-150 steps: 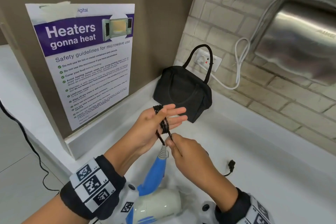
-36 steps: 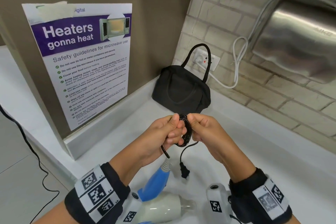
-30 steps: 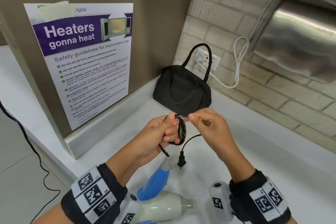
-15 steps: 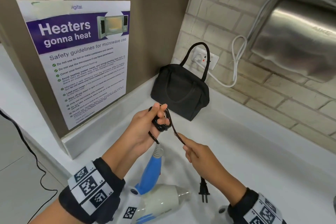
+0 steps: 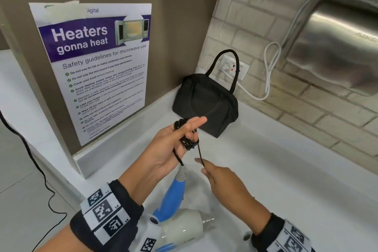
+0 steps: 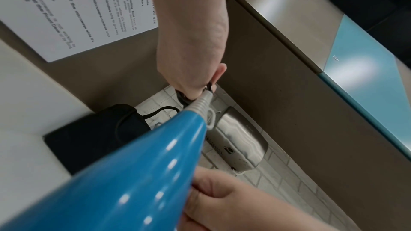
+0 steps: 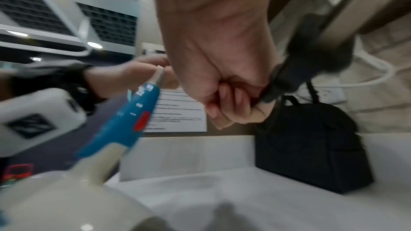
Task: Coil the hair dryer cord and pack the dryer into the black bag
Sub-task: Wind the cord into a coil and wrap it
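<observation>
Cord nearly coiled, dryer hanging below the hands

Nearest, the hair dryer dangles by its blue handle; light, rigid, best gripped there. The right hand pinches the limp cord; the left hand holds the loops. Beyond, the soft black bag sits on the counter.

On the wall poster we read "Heaters gonna heat" and "Safety guidelines for microwave use".
</observation>
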A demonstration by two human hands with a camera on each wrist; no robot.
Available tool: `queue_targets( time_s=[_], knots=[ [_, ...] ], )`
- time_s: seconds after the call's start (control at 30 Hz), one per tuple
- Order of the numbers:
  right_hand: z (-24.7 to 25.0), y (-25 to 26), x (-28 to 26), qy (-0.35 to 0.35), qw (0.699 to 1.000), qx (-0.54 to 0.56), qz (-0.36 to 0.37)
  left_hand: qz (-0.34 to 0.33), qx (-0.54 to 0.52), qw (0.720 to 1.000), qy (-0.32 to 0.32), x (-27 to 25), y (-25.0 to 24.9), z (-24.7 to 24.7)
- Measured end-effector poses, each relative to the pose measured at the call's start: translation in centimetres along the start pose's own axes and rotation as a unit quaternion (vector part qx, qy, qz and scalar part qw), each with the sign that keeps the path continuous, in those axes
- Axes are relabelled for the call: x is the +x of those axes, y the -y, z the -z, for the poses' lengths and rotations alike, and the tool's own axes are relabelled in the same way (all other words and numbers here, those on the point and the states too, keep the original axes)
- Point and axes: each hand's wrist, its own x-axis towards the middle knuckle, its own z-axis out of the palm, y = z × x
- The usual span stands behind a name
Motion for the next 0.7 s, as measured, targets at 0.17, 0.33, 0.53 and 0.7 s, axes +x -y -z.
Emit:
queue_targets(
  time_s=[0.17, 0.33, 0.53, 0.7],
  knots=[
    [1.0, 2.4, -2.6, 0.013, 0.996, -0.082, 0.031, -0.033, -0.011, 0.998, -0.056, 0.7, 0.2, 0.7],
    [3.6, 4.2, -3.7, -0.077, 0.990, -0.066, 0.093, -0.044, 0.200, 0.977, -0.052, 0.8, 1.1, -0.1],
    [6.4, 4.8, -1.9, -0.185, 0.977, -0.025, 0.107, -0.032, 0.344, 0.938, -0.011, 0.1, 2.3, -1.0],
    [7.2, 3.4, 0.9, -0.245, 0.965, 0.059, 0.075, -0.001, 0.362, 0.930, 0.060, -0.9, 2.1, -1.2]
  ],
)
